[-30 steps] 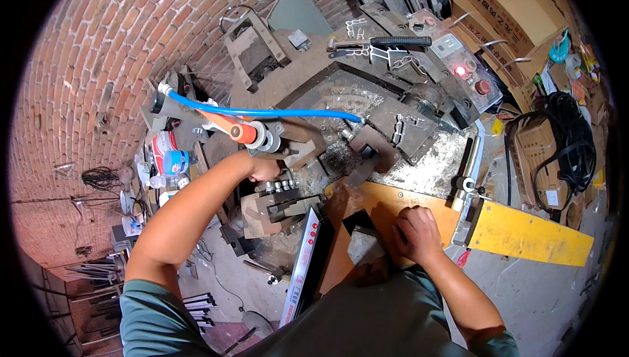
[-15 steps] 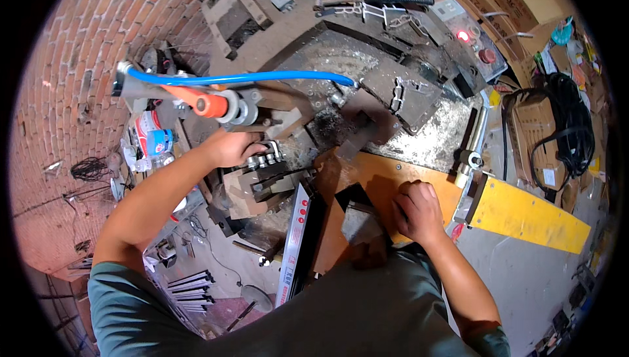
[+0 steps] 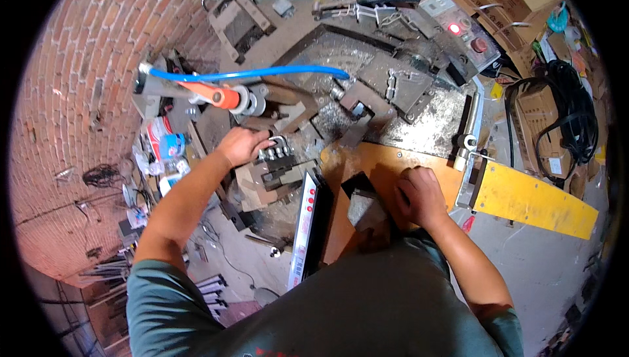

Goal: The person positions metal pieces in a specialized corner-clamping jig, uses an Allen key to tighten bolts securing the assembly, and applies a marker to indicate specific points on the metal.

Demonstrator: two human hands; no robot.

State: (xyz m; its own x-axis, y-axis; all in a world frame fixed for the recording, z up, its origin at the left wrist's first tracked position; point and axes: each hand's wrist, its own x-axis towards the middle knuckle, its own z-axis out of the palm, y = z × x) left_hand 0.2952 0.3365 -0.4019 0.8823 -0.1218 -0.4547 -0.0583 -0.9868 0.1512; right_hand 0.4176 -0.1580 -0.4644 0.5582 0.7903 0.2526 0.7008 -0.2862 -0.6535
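Observation:
My left hand point(image 3: 244, 145) reaches out to a row of small metal levers point(image 3: 276, 154) on a grey valve block at the left of the machine, fingers resting on them. My right hand point(image 3: 419, 194) lies curled, fingers down, on the orange metal table point(image 3: 377, 160) of the machine. A dark rectangular metal piece point(image 3: 363, 203) sits just left of that hand, close to my body. Whether the right hand grips anything is hidden under its fingers.
A blue air hose point(image 3: 262, 73) and an orange-and-grey tool point(image 3: 216, 95) lie above the left hand. A yellow bar point(image 3: 534, 201) juts right. A control box with red buttons point(image 3: 462, 29), black cables point(image 3: 573, 118), cardboard boxes and a brick wall point(image 3: 78, 62) surround the machine.
The view has shifted so the machine sits higher and closer. My left hand stays at the levers, and my right hand stays on the orange table.

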